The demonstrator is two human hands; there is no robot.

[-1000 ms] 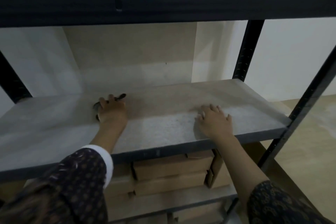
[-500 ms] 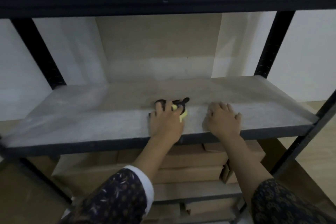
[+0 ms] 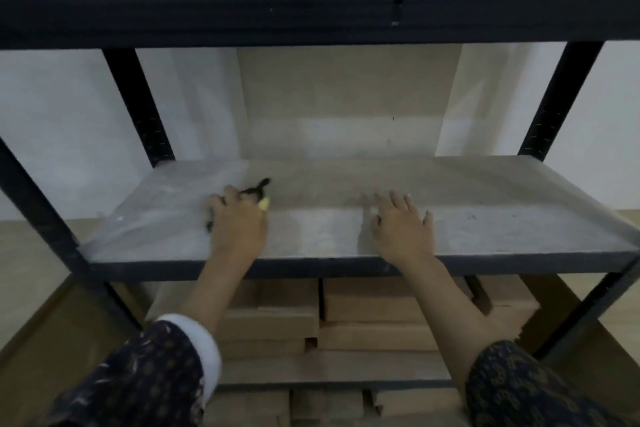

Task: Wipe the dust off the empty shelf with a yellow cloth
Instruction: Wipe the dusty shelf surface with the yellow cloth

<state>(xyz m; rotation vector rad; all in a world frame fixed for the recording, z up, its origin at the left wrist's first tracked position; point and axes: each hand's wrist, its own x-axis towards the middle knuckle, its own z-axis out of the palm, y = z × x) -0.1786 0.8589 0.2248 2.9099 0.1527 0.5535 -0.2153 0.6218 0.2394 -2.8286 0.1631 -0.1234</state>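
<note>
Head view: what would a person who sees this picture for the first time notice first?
Two bare hands lie on the wide grey shelf. The left hand, left of the middle, holds a mostly hidden yellow cloth down on the board, and the right hand rests flat to its right, near the front edge. Below the shelf, stacked cardboard boxes fill the lower level.

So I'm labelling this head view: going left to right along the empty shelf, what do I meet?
Left rear post → left hand, on the yellow cloth → right hand, flat on the shelf → right rear post.
</note>
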